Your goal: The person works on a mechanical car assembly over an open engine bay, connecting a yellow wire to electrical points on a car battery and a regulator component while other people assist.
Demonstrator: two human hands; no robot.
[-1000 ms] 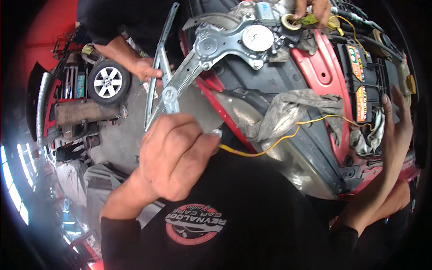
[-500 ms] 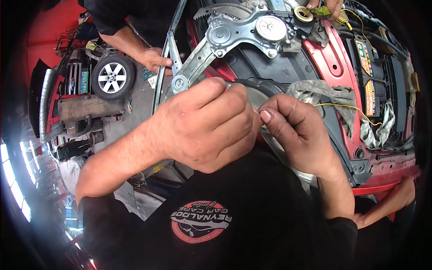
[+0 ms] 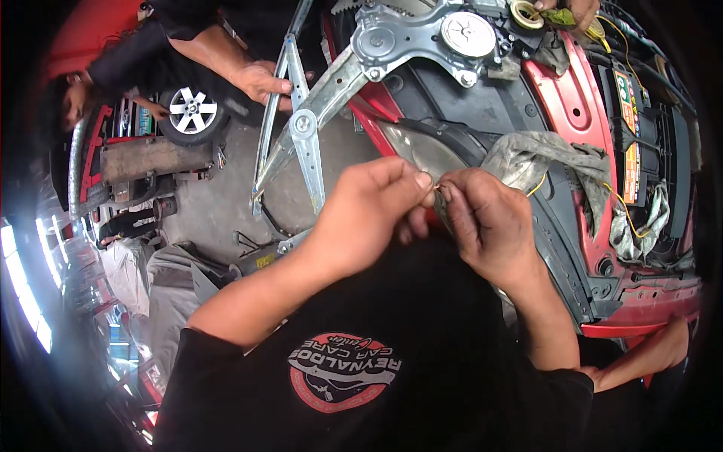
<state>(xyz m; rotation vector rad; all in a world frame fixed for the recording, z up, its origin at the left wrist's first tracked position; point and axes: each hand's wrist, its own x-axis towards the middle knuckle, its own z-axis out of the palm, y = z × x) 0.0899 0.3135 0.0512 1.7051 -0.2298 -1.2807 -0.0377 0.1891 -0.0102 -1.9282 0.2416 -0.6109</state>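
My left hand and my right hand meet above my dark shirt, fingertips pinched close together. Between them shows the tiny copper-coloured end of a thin wire. A yellow wire emerges from behind my right hand and runs over a grey rag; its link to the pinched end is hidden by my fingers. Beyond my hands a metal scissor-type window regulator with a round motor cover is held up by a co-worker's hand.
The red car's open front, with headlight, lies at right. Another hand is beside a tape roll at the top. A forearm rests lower right. At far left a person bends near a wheel.
My left hand has turned and lowered, so its thumb and the pinched wire end now show. The view has shifted slightly. A person has come into sight at far left by the wheel.
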